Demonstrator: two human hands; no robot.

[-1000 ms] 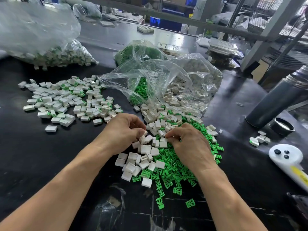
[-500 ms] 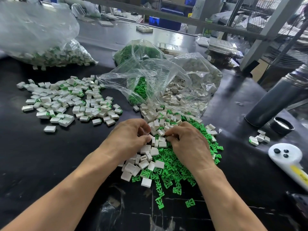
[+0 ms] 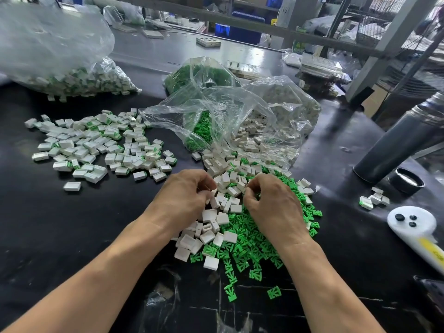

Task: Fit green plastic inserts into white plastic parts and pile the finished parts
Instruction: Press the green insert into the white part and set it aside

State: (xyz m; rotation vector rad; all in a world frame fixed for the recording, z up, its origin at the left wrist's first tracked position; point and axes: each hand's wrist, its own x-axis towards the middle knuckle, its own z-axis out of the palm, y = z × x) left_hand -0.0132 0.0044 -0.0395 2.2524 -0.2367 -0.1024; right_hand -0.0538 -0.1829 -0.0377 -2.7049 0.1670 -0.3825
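My left hand hovers over the loose pile of white parts, its fingers curled and pinching one white part at the fingertips. My right hand lies over the heap of green inserts. Its thumb and forefinger pinch a small piece that the fingers hide. The two sets of fingertips are a short gap apart. A spread pile of finished parts, white with green showing, lies to the left.
An open clear bag spills green inserts and white parts just beyond my hands. Another bag of parts sits far left. At right stand a grey flask, its lid, a few parts and a white controller.
Both hands have crept slightly farther onto the pile, and the left fingertips have closed in toward the right ones. The piles and bags have not moved.
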